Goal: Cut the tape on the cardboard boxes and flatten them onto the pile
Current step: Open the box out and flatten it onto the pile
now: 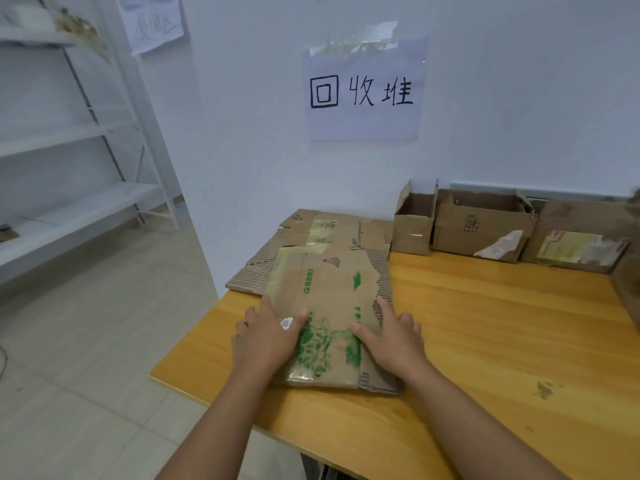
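Pressing flattened box: left hand, right hand, fingers straight.

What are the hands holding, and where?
Nothing gripped. Left hand and right hand press flat on the flattened box, at its near left and right edges.

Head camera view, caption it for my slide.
Both hands press a flattened brown green-printed cardboard box onto the wooden table.

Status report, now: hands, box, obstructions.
Left hand and right hand open, pressing flattened box onto pile. Three boxes still standing behind. Nothing obstructing.
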Tool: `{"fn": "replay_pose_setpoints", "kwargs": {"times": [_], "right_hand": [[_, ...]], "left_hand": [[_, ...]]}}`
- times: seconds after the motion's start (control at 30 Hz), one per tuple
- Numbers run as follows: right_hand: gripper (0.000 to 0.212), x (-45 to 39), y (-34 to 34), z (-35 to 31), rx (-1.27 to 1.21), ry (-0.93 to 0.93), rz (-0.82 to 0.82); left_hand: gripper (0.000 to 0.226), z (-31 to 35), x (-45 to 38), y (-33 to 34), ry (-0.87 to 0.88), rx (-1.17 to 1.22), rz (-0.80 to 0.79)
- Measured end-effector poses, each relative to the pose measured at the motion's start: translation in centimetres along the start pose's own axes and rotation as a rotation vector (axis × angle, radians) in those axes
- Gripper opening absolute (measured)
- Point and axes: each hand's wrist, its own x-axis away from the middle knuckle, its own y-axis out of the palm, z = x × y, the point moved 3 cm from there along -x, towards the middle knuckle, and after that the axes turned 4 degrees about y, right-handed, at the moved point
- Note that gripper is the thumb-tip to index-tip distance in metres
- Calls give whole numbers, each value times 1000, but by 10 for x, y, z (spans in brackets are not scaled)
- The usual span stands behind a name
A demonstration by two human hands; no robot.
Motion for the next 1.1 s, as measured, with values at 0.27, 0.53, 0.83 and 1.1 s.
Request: {"fn": "replay_pose_setpoints", "kwargs": {"times": [0.27, 0.53, 0.83, 1.1], "right_hand": [[58, 4, -22, -11, -328, -66, 2], [53, -18, -43, -53, -474, -192, 127], [26, -69, 3, -73, -146, -68, 134], [58, -111, -12, -80, 408, -182, 114]], "left_hand": [[84, -4, -17, -20, -61, 256, -33], [83, 19, -61, -83, 121, 164, 242], [58, 35, -135, -40, 164, -156, 79], [45, 36, -148, -7, 226, -143, 21]]}}
